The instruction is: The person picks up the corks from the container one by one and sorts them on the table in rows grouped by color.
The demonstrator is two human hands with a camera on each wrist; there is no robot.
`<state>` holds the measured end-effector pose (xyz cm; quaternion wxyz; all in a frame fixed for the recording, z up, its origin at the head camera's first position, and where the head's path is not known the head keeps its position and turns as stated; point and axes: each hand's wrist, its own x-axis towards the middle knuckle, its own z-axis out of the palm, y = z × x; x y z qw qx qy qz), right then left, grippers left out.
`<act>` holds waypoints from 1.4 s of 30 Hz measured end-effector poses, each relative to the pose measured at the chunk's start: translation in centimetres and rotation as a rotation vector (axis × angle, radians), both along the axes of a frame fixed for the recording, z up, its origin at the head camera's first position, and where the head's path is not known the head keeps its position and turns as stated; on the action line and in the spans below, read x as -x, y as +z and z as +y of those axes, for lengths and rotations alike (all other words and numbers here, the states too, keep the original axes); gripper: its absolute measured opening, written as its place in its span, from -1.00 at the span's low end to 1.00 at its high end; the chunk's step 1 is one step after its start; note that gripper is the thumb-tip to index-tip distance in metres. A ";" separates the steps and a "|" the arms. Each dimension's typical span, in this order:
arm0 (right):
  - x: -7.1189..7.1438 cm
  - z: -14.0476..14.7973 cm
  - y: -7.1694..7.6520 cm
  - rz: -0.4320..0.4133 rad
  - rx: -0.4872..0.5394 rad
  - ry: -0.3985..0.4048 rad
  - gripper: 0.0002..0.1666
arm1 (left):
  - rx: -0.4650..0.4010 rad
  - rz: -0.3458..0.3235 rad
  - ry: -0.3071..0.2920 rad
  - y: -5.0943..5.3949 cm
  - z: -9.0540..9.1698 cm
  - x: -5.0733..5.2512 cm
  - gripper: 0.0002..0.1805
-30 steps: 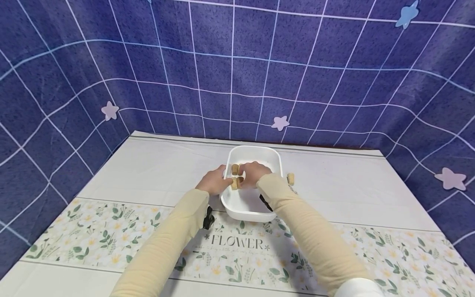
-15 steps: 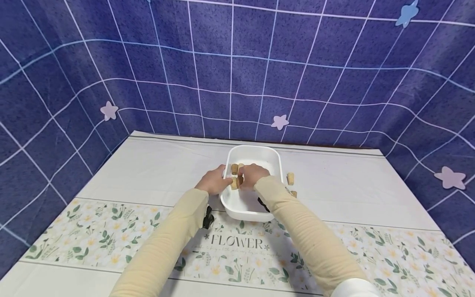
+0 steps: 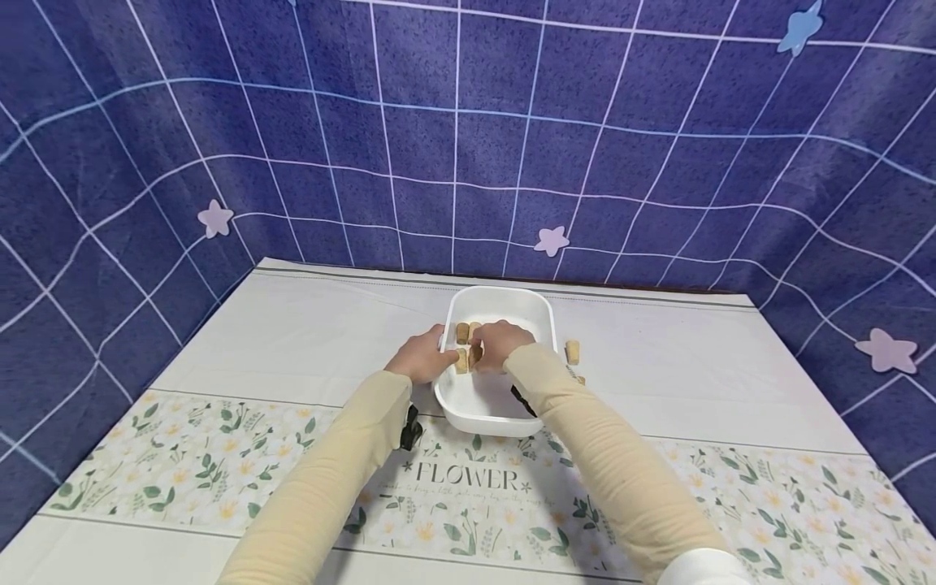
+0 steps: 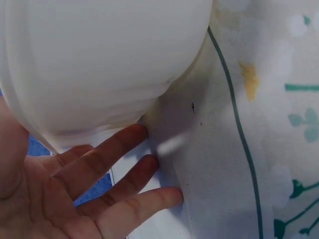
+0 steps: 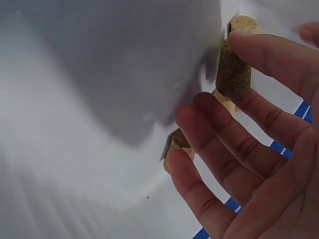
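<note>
A white rectangular basin [image 3: 490, 406] sits on the table with several tapered cork stoppers inside, along its left side. My right hand [image 3: 500, 341] reaches into it, thumb and index finger pinching a dark brown cork stopper [image 5: 233, 72]; the other fingers spread below. A pale cork stopper [image 3: 461, 361] stands just left of the held one. Behind them are a brown stopper [image 3: 463, 333] and a light one [image 3: 475, 327], partly hidden by my hand. My left hand [image 3: 420, 357] holds the basin's left wall, thumb over the rim near the pale stopper and fingers spread outside [image 4: 119, 174].
Right of the basin, a pale cork stopper [image 3: 573, 352] lies on the table, and another stopper [image 3: 581, 379] shows partly behind my sleeve. A printed floral band [image 3: 219, 455] crosses the tablecloth [image 3: 329, 325]. A blue gridded curtain [image 3: 409, 138] rises behind and at both sides.
My right hand has shifted very slightly within the basin, and the held dark stopper has turned a little. My left hand and the basin have stayed in place.
</note>
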<state>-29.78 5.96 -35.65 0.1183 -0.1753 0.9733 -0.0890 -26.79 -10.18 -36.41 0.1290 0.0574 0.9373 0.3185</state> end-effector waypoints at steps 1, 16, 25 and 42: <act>-0.1 0.1 0.2 0.002 -0.003 -0.001 -0.83 | 0.002 0.002 -0.001 0.0 0.0 0.0 -0.40; -0.6 0.8 2.5 0.023 -0.007 0.024 -0.87 | -0.001 -0.012 0.007 -0.1 0.1 0.3 -0.35; -0.5 1.5 3.8 0.031 0.008 0.054 -0.88 | -0.007 -0.031 0.012 0.1 0.1 0.2 -0.34; -1.5 3.6 5.0 0.080 0.010 0.122 -0.86 | 0.000 -0.017 0.003 0.3 0.1 0.1 -0.33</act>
